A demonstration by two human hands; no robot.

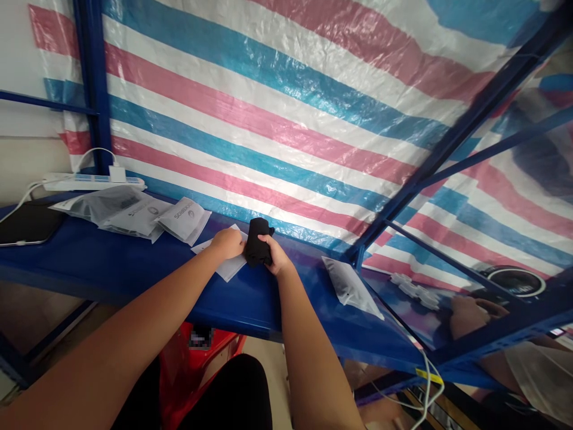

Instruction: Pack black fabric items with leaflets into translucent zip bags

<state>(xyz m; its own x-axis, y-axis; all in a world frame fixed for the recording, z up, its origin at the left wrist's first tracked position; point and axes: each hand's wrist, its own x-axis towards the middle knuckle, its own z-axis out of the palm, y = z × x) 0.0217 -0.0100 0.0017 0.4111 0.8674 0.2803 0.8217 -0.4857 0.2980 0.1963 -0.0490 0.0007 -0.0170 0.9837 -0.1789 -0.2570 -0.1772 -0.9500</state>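
On the blue shelf (pixel 134 263), two hands' fingers (pixel 268 242) pinch one black cloth roll (pixel 258 242).

Black cloth (pixel 258 241), blue shelf (pixel 134 263), striped tarp (pixel 290 107) (pink, blue, white)

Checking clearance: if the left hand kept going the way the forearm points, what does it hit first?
The left hand points up-right along the shelf. It would first meet the black rolled cloth, already at its fingertips; behind that hangs the striped tarp. Depth is hard to judge.
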